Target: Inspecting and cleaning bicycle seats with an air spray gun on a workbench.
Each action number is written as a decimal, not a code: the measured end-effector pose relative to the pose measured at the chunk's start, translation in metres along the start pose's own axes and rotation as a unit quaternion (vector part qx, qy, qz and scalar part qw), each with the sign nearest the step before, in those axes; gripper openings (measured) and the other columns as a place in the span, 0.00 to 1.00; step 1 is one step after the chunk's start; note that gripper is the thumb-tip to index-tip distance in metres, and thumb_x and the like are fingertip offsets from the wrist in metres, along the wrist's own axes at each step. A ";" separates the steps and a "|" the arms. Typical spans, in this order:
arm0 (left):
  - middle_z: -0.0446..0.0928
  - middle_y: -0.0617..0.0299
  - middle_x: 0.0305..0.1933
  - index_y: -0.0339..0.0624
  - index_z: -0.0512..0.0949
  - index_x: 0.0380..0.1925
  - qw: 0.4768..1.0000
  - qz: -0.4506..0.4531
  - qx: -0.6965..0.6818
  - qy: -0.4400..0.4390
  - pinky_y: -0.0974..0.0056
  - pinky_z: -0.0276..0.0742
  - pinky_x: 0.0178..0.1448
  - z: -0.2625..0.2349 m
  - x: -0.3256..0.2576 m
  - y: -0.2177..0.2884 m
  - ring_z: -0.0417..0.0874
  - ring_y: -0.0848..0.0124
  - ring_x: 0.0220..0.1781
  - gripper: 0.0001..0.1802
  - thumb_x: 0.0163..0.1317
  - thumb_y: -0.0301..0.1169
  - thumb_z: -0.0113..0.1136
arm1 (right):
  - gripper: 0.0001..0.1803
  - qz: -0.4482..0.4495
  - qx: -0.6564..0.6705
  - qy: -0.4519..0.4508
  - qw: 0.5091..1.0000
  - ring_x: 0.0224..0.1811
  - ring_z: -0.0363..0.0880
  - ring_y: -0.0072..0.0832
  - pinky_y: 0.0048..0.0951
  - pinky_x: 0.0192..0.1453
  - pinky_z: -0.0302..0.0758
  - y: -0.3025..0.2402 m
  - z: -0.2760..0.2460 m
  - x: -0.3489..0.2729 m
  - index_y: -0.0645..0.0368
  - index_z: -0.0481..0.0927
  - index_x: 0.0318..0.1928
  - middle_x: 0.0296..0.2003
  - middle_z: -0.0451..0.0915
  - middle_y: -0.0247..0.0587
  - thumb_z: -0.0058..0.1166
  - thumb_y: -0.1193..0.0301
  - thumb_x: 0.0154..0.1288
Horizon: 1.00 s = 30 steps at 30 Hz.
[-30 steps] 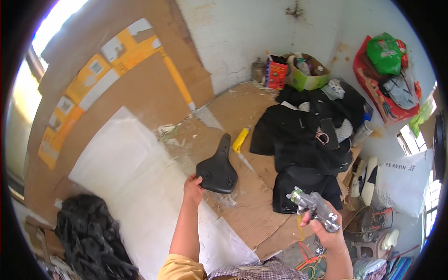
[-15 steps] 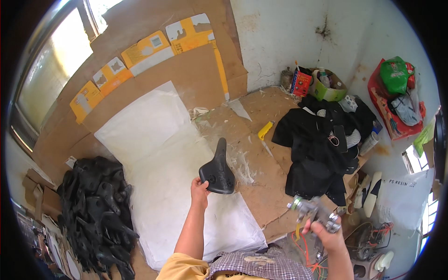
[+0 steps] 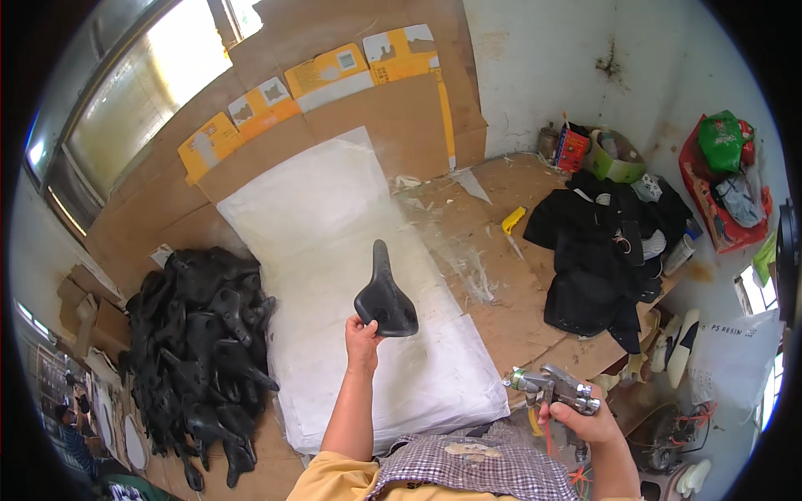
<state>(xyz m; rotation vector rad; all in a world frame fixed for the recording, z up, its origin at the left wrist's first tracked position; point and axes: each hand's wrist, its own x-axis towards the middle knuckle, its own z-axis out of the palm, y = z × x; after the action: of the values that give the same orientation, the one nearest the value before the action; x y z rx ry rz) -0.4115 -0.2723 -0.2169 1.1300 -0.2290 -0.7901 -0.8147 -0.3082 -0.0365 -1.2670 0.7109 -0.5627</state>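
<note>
**Saddle held over white sheet, spray gun gripped at the right**

A cardboard-covered bench [image 3: 501, 275] is seen across the middle of the view, with more cardboard panels [image 3: 334, 108] propped against the wall behind it. A large white sheet [image 3: 334, 217] is laid over the bench, running from the wall toward the person. To the left, a big heap of black saddle shells [image 3: 200, 334] is piled just beside the sheet. To the right, a smaller pile of black pieces [image 3: 601, 250] is stacked on the bench, well apart from the hands.

A black bicycle saddle [image 3: 384, 292] is held above the white sheet, its narrow nose pointed away from the person. It is gripped from below at its wide rear end by the left hand [image 3: 361, 338], whose fingers are closed around it.

A metal spray gun [image 3: 555, 388] is clasped in the right hand [image 3: 585, 422] near the bench's front edge, its nozzle turned left toward the sheet. A small yellow object [image 3: 513, 220] lies on the bare cardboard beyond.
</note>
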 end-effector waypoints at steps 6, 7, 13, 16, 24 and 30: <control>0.73 0.60 0.37 0.41 0.66 0.41 0.997 -0.018 0.068 -0.025 0.57 0.79 0.43 -0.035 -0.006 0.011 0.78 0.67 0.38 0.15 0.55 0.19 0.55 | 0.25 -0.023 -0.002 0.104 0.994 0.32 0.78 0.19 0.22 0.37 0.74 -0.010 0.014 -0.002 0.65 0.71 0.54 0.31 0.79 0.34 0.60 0.70 0.58; 0.72 0.62 0.35 0.42 0.68 0.39 0.990 0.005 0.139 0.017 0.63 0.77 0.37 -0.057 0.006 0.029 0.76 0.70 0.35 0.15 0.52 0.19 0.56 | 0.25 -0.052 -0.016 0.085 0.995 0.33 0.78 0.18 0.21 0.38 0.74 -0.010 0.018 0.002 0.63 0.71 0.55 0.32 0.79 0.33 0.60 0.69 0.58; 0.64 0.55 0.52 0.40 0.61 0.51 0.913 0.376 -0.155 -0.040 0.48 0.62 0.66 -0.205 0.028 0.247 0.66 0.51 0.61 0.13 0.68 0.29 0.40 | 0.27 -0.130 -0.274 0.055 0.951 0.43 0.76 0.25 0.25 0.47 0.71 0.022 0.013 0.023 0.59 0.68 0.58 0.42 0.77 0.40 0.60 0.67 0.60; 0.54 0.49 0.68 0.36 0.50 0.65 0.913 0.384 -0.115 0.076 0.47 0.56 0.69 -0.169 -0.022 0.267 0.60 0.45 0.67 0.27 0.69 0.32 0.40 | 0.28 -0.135 -0.297 0.064 0.943 0.45 0.78 0.32 0.28 0.49 0.72 0.059 -0.011 0.045 0.59 0.67 0.59 0.45 0.77 0.45 0.59 0.64 0.60; 0.74 0.62 0.43 0.43 0.72 0.44 0.969 0.035 -0.032 0.244 0.61 0.77 0.43 -0.210 -0.084 0.014 0.77 0.61 0.41 0.15 0.58 0.35 0.57 | 0.36 -0.068 -0.518 0.144 0.840 0.50 0.73 0.50 0.43 0.53 0.71 0.111 -0.083 0.150 0.59 0.59 0.62 0.47 0.73 0.56 0.59 0.66 0.54; 0.73 0.54 0.49 0.41 0.67 0.55 0.943 -0.054 0.054 0.324 0.61 0.76 0.42 -0.051 -0.103 -0.015 0.78 0.59 0.39 0.25 0.56 0.29 0.56 | 0.41 0.008 -0.563 0.103 0.820 0.52 0.70 0.51 0.44 0.54 0.70 0.146 -0.150 0.207 0.63 0.58 0.61 0.47 0.70 0.58 0.62 0.70 0.46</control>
<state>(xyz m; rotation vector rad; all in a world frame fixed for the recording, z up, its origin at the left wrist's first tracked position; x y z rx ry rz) -0.4639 -0.1696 -0.2299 1.4557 0.3493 -0.4653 -0.7896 -0.5239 -0.2344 -2.3100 1.3299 -0.2219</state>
